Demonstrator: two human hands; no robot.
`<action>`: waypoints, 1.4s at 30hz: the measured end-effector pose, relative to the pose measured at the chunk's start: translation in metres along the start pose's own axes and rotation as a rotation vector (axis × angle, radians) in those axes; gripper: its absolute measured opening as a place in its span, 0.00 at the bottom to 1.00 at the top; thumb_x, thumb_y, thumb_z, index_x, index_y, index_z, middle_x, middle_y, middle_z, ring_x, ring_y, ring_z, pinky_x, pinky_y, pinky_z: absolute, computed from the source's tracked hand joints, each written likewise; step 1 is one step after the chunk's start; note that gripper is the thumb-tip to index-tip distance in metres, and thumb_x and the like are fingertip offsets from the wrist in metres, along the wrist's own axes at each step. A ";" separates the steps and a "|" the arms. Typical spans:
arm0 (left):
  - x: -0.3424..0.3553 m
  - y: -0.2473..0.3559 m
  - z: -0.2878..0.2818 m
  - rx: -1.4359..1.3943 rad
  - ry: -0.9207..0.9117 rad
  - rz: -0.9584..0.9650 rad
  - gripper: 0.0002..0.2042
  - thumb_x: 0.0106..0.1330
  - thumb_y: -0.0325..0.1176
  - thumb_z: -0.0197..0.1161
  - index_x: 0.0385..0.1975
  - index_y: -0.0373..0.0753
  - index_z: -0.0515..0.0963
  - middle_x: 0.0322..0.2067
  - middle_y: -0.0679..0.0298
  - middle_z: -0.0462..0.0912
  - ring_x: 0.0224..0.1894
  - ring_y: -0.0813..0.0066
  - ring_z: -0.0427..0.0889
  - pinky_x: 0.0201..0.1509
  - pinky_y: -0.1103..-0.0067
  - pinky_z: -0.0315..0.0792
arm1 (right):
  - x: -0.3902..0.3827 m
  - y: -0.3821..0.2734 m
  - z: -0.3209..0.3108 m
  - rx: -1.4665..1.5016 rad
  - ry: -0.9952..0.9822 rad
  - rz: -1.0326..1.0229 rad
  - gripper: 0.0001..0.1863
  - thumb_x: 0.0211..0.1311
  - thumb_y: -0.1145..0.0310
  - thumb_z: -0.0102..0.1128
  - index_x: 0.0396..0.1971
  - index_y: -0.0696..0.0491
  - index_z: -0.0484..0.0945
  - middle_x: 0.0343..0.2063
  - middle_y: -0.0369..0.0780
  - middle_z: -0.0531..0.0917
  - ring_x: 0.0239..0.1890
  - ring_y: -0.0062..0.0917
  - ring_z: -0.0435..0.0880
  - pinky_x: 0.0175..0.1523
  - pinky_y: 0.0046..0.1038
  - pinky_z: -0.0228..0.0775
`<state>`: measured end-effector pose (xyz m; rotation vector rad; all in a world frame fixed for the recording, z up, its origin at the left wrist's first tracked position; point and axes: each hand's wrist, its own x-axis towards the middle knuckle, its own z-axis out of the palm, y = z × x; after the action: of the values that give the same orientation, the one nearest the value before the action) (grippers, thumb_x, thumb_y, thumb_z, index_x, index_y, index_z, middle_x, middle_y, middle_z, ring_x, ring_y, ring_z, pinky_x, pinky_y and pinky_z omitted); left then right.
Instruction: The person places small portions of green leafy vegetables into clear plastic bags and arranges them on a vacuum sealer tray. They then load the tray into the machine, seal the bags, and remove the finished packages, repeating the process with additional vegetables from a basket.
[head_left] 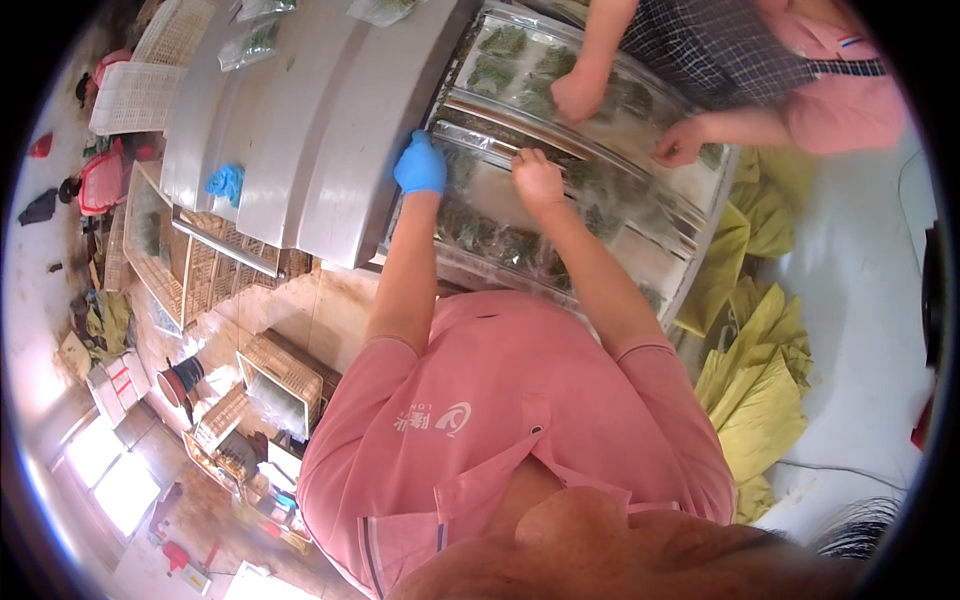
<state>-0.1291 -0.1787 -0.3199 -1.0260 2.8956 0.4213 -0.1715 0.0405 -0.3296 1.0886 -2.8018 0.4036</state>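
Observation:
My left hand (420, 167), in a blue glove, is closed at the left end of a metal bar (475, 142) that crosses a shallow steel tray-like bed; what its fingers hold is hidden. Bare, my right hand (539, 182) pinches the edge of a clear plastic bag beside that bar. Clear bags of green leafy stuff (487, 236) lie in a row on the near half of the bed. More such bags (500, 45) fill the far half, where a co-worker's closed hand (582, 95) and other hand (682, 141) are over them.
A large ribbed steel lid (300, 120) adjoins the bed on the left, with a crumpled blue glove (226, 184) and a few clear bags (248, 42) on it. Wicker-like crates (215, 265) stand lower left. Yellow-green sheeting (760, 380) is heaped at the right.

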 end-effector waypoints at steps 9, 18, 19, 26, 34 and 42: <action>-0.101 0.103 -0.016 -0.335 -0.027 0.778 0.16 0.61 0.38 0.63 0.48 0.43 0.77 0.44 0.56 0.81 0.40 0.55 0.83 0.44 0.67 0.78 | -0.110 -0.034 -0.082 0.484 0.079 0.126 0.06 0.54 0.71 0.62 0.32 0.52 0.81 0.32 0.40 0.82 0.34 0.35 0.82 0.37 0.34 0.76; -0.104 0.127 -0.022 -0.846 -0.367 0.568 0.07 0.69 0.30 0.57 0.42 0.37 0.75 0.36 0.51 0.82 0.38 0.53 0.82 0.43 0.67 0.75 | -0.118 -0.014 -0.142 1.133 0.459 0.801 0.10 0.62 0.77 0.58 0.44 0.56 0.78 0.45 0.44 0.79 0.35 0.28 0.82 0.36 0.26 0.76; -0.106 0.118 -0.035 -0.837 -0.385 0.580 0.06 0.70 0.30 0.56 0.41 0.37 0.75 0.34 0.51 0.82 0.37 0.54 0.82 0.43 0.68 0.75 | -0.110 -0.011 -0.145 1.269 0.534 0.826 0.11 0.63 0.77 0.57 0.45 0.56 0.77 0.47 0.45 0.78 0.36 0.27 0.83 0.37 0.25 0.76; -0.115 0.060 -0.045 -1.054 -0.566 0.058 0.07 0.69 0.34 0.59 0.39 0.37 0.76 0.31 0.51 0.82 0.29 0.54 0.81 0.37 0.67 0.75 | -0.082 0.008 -0.098 0.937 0.232 0.510 0.12 0.62 0.75 0.59 0.46 0.55 0.78 0.32 0.47 0.83 0.30 0.33 0.84 0.35 0.29 0.75; -0.079 0.046 -0.008 -0.067 -0.259 0.322 0.11 0.62 0.40 0.60 0.37 0.39 0.79 0.32 0.51 0.85 0.38 0.50 0.85 0.42 0.61 0.78 | -0.070 -0.007 -0.053 0.486 -0.065 0.359 0.09 0.61 0.73 0.58 0.41 0.56 0.79 0.26 0.50 0.82 0.28 0.46 0.82 0.33 0.41 0.73; -0.042 0.060 0.014 0.096 -0.199 0.316 0.10 0.63 0.34 0.55 0.40 0.39 0.77 0.33 0.50 0.85 0.39 0.50 0.85 0.43 0.61 0.78 | -0.077 -0.005 -0.067 0.461 -0.096 0.494 0.13 0.61 0.63 0.61 0.43 0.53 0.79 0.30 0.46 0.83 0.35 0.42 0.82 0.40 0.40 0.74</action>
<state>-0.1347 -0.1046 -0.3136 -0.4815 2.8647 0.3667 -0.1111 0.1052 -0.2796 0.4475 -3.1308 1.1122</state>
